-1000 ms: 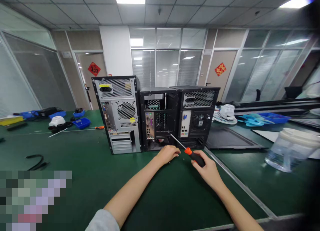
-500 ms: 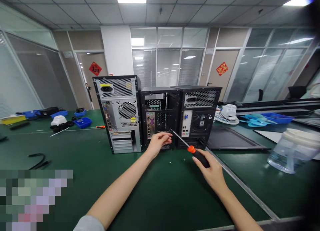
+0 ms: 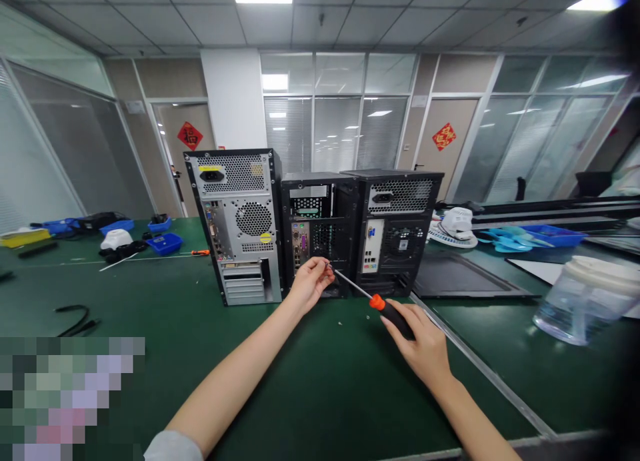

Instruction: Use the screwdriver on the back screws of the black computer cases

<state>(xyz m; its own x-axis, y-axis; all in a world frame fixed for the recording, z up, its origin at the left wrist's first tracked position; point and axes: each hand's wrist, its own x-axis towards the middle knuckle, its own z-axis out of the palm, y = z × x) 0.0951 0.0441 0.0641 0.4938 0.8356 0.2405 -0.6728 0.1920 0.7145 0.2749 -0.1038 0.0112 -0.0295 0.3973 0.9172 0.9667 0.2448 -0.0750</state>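
Black-handled screwdriver (image 3: 377,302), inside right grip (image 3: 424,338)

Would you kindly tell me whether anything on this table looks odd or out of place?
Yes: the middle computer case has an open gap in its upper back, where the left case and the right case each show a power socket. Two tiny bits, too small to identify, also lie loose on the green table in front.

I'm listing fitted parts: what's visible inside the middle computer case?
Through the middle computer case's upper opening, a perforated panel shows. The left hand covers part of the lower rear; anything inside there can't be seen.
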